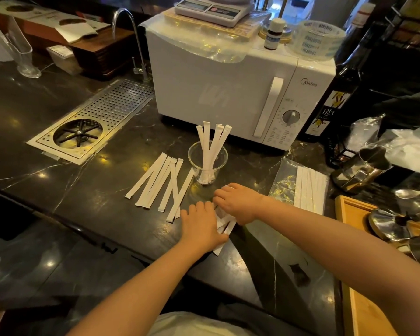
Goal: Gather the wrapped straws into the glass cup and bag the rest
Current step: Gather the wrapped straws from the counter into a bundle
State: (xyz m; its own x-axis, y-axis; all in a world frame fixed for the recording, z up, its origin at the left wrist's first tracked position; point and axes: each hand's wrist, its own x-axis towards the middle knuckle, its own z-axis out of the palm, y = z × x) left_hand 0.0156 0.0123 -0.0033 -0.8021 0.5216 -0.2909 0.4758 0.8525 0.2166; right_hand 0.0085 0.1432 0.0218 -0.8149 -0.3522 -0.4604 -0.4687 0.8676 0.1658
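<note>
Left hand (200, 225) flat, right hand (238, 202) curled, both pressing a straw bundle (224, 226) on the tabletop (83, 190). Beyond the right hand: glass cup (207, 163), easily tipped. Loose straws (160, 185) beyond the left hand, bag (298, 185) right of the right hand.

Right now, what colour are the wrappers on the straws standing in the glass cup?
White, plain paper, seen in the head view: straws in the clear glass cup.

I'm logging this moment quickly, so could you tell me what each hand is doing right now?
Left hand: fingers flat, pressing on a bunch of wrapped straws on the counter.
Right hand: curled over the same bunch, gripping it.
</note>
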